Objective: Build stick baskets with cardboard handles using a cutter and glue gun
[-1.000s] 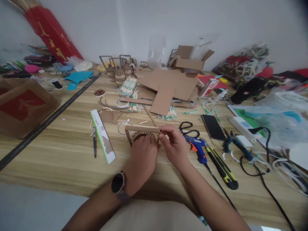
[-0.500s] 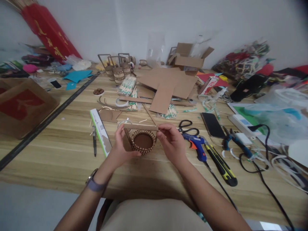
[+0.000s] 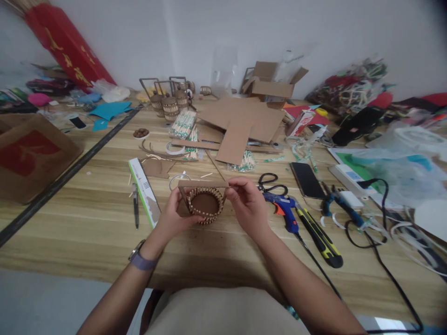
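A small round basket (image 3: 206, 204) with a brown base and a wall of short sticks is held just over the table in front of me. Its square brown cardboard handle (image 3: 202, 184) rises on the far side. My left hand (image 3: 174, 211) wraps around the basket's left side, thumb along the near rim. With thumb and fingertips, my right hand (image 3: 247, 200) pinches the handle's right corner. Right of that hand lie black-handled scissors (image 3: 272, 184), a blue glue gun (image 3: 284, 211) and a yellow-black utility knife (image 3: 321, 237).
Several finished little baskets (image 3: 170, 107) stand at the back left. Cardboard sheets (image 3: 240, 121) and bagged sticks (image 3: 183, 123) lie mid-table. A pen (image 3: 135, 207) and a long box (image 3: 144, 190) are at left. A phone (image 3: 307, 180), pliers (image 3: 344, 207) and cables are at right.
The basket has tipped slightly, so its handle's top bar shows broader and flatter. Both hands keep their hold; the whole view has shifted a little.
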`<state>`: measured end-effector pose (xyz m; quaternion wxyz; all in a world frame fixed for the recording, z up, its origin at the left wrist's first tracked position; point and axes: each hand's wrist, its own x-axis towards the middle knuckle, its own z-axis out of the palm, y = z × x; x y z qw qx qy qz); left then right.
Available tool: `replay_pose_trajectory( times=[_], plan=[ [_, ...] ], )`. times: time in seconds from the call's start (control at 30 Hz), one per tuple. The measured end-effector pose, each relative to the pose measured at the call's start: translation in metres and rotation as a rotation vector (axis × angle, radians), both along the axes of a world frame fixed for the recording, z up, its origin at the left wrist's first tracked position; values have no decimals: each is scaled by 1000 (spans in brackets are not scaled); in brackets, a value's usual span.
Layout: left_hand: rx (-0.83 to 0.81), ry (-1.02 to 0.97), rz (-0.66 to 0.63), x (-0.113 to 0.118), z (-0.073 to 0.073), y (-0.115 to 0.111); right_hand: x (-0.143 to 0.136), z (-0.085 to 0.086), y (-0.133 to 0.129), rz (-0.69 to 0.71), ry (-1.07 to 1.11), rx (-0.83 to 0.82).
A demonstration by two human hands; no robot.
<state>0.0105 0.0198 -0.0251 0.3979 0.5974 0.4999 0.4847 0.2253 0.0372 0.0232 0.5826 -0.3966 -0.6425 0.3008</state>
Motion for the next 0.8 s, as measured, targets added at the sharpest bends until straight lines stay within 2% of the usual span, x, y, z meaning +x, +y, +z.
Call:
replay_pose_trajectory(
  times=[0.17,0.3,0.53,0.8],
  plan=[
    [17,78,0,-6,-10,-2,0,-2,1,-6,-11,-4],
    [49,122,5,-6,-10,-3,0,-2,1,7,-5,-20],
    [92,117,43,0,-10,-5,-1,-4,0,33,24,-43],
    [15,98,3,14,-18,-11,0,-8,1,38,35,-68]
  ],
)
